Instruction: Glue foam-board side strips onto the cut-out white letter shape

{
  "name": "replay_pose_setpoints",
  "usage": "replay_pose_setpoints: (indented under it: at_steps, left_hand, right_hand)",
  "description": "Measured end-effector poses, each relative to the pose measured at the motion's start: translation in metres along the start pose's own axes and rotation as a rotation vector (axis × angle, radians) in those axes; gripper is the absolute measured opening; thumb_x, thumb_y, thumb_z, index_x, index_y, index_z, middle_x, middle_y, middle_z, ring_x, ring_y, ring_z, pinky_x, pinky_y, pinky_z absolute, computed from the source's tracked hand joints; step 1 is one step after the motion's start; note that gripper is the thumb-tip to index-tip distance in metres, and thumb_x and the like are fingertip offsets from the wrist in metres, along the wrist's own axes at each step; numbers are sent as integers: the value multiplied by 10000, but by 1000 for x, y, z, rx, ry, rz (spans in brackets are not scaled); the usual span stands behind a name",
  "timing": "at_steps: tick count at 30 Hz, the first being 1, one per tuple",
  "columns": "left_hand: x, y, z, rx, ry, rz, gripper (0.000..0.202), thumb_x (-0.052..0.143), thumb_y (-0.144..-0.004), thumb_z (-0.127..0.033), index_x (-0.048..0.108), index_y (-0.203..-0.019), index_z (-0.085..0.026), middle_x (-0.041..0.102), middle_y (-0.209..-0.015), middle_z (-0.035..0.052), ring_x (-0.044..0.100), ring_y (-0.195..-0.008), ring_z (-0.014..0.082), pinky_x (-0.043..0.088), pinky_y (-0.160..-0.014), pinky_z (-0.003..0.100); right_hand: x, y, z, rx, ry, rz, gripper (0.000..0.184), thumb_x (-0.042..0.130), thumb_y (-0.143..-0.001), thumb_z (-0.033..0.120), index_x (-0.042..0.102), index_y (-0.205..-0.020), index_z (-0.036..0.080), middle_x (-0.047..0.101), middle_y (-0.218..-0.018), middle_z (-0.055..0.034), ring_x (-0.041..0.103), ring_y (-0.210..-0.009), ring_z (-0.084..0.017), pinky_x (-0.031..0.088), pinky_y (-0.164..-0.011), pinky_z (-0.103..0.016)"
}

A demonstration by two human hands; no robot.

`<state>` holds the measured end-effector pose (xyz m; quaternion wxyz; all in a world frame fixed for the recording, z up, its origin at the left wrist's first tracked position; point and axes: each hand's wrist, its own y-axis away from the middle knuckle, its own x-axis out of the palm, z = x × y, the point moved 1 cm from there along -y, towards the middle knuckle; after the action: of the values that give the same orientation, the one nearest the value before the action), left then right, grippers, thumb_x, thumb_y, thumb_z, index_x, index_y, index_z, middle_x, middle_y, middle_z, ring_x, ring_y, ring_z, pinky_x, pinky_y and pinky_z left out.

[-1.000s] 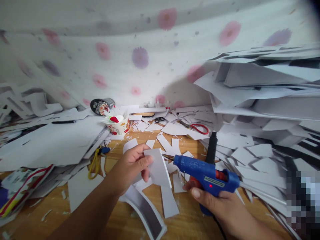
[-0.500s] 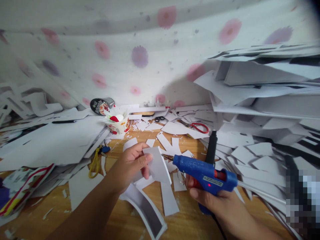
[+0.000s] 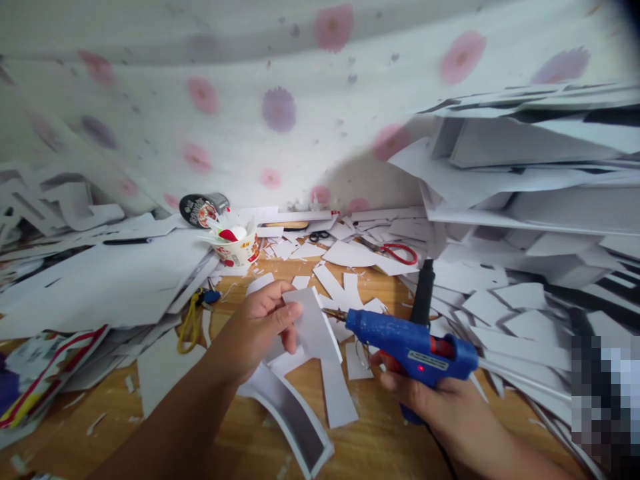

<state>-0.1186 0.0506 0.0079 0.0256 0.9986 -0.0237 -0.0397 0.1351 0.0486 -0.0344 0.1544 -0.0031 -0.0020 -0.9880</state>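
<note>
Pinches a white board piece [image 3: 311, 327] in the left hand [image 3: 264, 321]; grips a blue hot-glue gun [image 3: 393, 337] in the right hand [image 3: 435, 408], with nozzle [image 3: 336, 313] at or just beside the edge [image 3: 329, 327]. Seems to be gluing; probably needs steady tracing next. Has the piece between both hands, near a curved white channel [image 3: 295, 415] on the wooden table [image 3: 370, 455].

head cam, fwd & down, v. near
</note>
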Motion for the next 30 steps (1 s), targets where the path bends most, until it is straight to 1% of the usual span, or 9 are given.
replay_pose_setpoints:
  at_steps: [5, 10, 13, 19, 23, 26, 30]
  left_hand:
    - [2, 1, -5, 8, 32, -39, 284, 660, -827, -428, 529, -889, -184, 568, -599, -66, 523, -437, 60, 325, -475, 196]
    - [6, 2, -11, 26, 47, -100, 303, 682, -793, -415, 529, -901, -176, 561, -602, -69, 516, -430, 59, 320, -464, 196]
    - [7, 2, -14, 15, 55, -153, 362, 712, -753, -426, 511, -918, -174, 548, -592, -77, 516, -430, 65, 329, -463, 198]
    - [7, 1, -17, 16, 96, -234, 482, 757, -688, -434, 480, -980, -169, 551, -581, -82, 512, -410, 78, 316, -434, 196]
    - [5, 1, -16, 31, 124, -255, 485, 758, -692, -437, 492, -987, -160, 549, -594, -80, 502, -402, 69, 313, -424, 189]
    - [5, 1, -16, 54, 137, -260, 476, 761, -699, -437, 518, -997, -155, 554, -624, -71, 509, -420, 68, 330, -424, 187]
    - [3, 1, -16, 88, 134, -241, 390, 746, -732, -432, 553, -925, -154, 556, -635, -59, 511, -439, 60, 346, -433, 178]
  right_hand:
    - [0, 1, -2, -5, 0, -14, 329, 758, -698, 544, 735, -778, 226, 726, -777, -60, 666, -719, -221, 584, -674, -324]
    - [-2, 0, 2, -42, 47, -6, 321, 758, -700, 527, 747, -796, 221, 731, -794, -61, 675, -756, -237, 585, -679, -326]
    - [-2, -1, 2, -58, 72, -9, 301, 758, -707, 507, 753, -808, 223, 736, -801, -61, 677, -753, -236, 583, -688, -324]
    - [-5, -2, 2, -133, 169, 43, 252, 696, -774, 470, 734, -781, 221, 728, -802, -49, 685, -788, -227, 578, -736, -314]
    - [-6, -2, 5, -153, 227, 45, 244, 683, -780, 457, 743, -812, 223, 733, -850, -53, 688, -806, -234, 580, -714, -310]
    - [-6, -3, 6, -161, 263, 40, 238, 683, -777, 453, 743, -787, 224, 726, -821, -49, 684, -784, -230, 581, -712, -314]
    - [-6, -3, 6, -151, 302, 43, 272, 660, -784, 480, 743, -785, 221, 723, -810, -53, 684, -778, -235, 583, -713, -324]
